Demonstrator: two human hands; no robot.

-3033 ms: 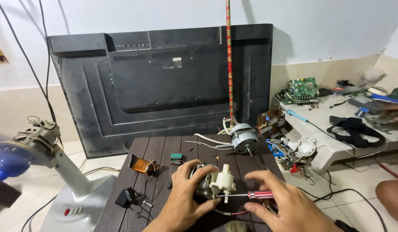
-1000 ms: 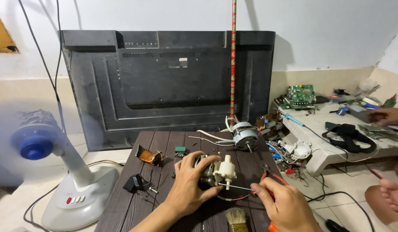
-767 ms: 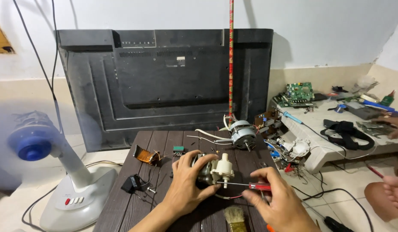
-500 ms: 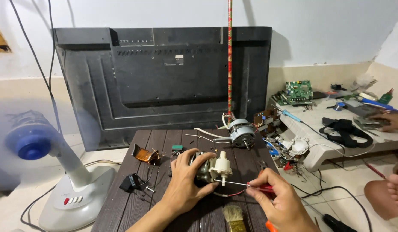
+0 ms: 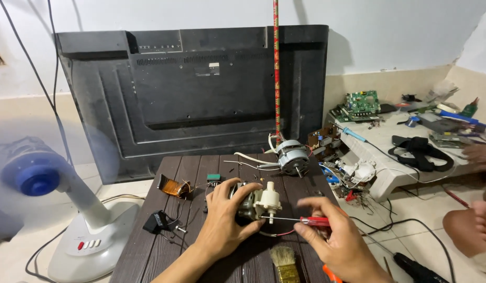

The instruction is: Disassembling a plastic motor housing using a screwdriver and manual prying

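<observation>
Hands meet over a dark slatted desk; the left hand wraps its fingers round a small grey motor with a cream plastic pump head on its right end, gripping it firmly just above the desk's middle; the right hand pinches a red-handled screwdriver between thumb and fingers, closed on the handle, with the thin metal shaft running left so that its tip meets the base of the pump head; red wire loops beneath the motor; a paintbrush with pale bristles lies on the desk just in front of both hands, and an orange tool tip shows under the right wrist; further back on the desk lie a second, rounder motor with white leads, a copper-wound coil, a small green part and a black plug with its cable; a large black television back leans on the wall behind, with a red patterned stick upright before it; a white stand fan with a blue hub stands on the floor to the left; a low white bench to the right carries a green circuit board, a blue-handled soldering iron and black straps; another person's hand and knee show at the right edge
</observation>
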